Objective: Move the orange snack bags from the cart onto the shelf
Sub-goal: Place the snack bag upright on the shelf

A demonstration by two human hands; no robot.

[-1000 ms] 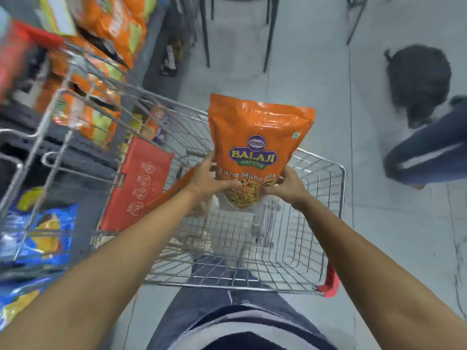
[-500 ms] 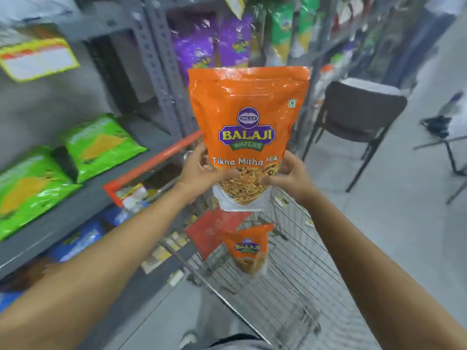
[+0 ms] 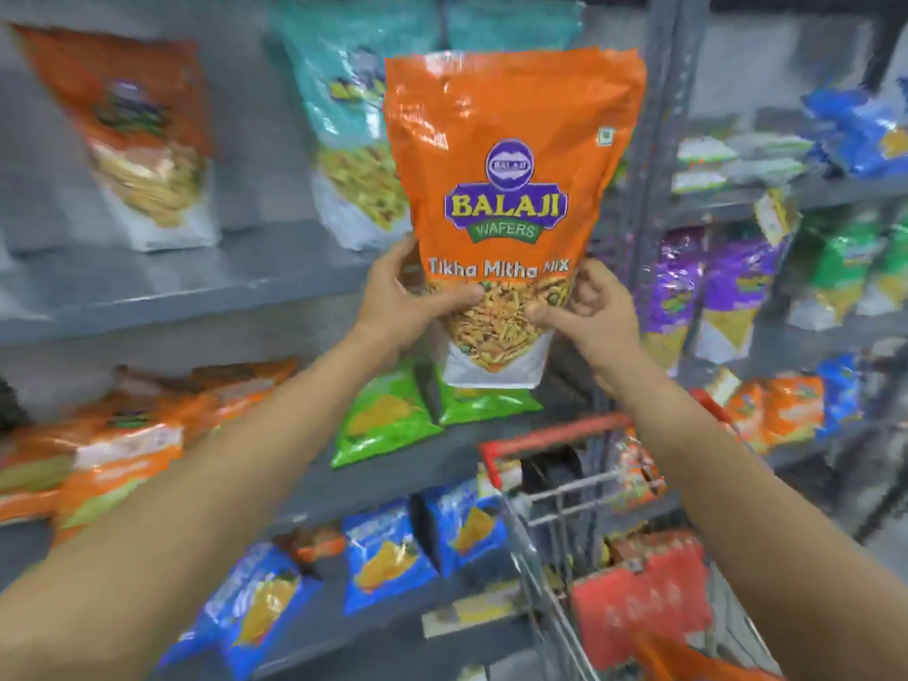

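Left hand (image 3: 400, 299) and right hand (image 3: 587, 307) are each pinching the lower corners of an upright orange snack bag (image 3: 511, 208), raised before the grey shelf (image 3: 206, 282); placement is pending, and another orange bag (image 3: 688, 656) is apparently waiting in the cart (image 3: 555, 437)

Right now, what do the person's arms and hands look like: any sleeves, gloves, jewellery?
Both forearms are bare up to the frame edge, with no sleeves in view. The left hand and right hand wear no gloves; no rings, watch or bands are visible on fingers or wrists.
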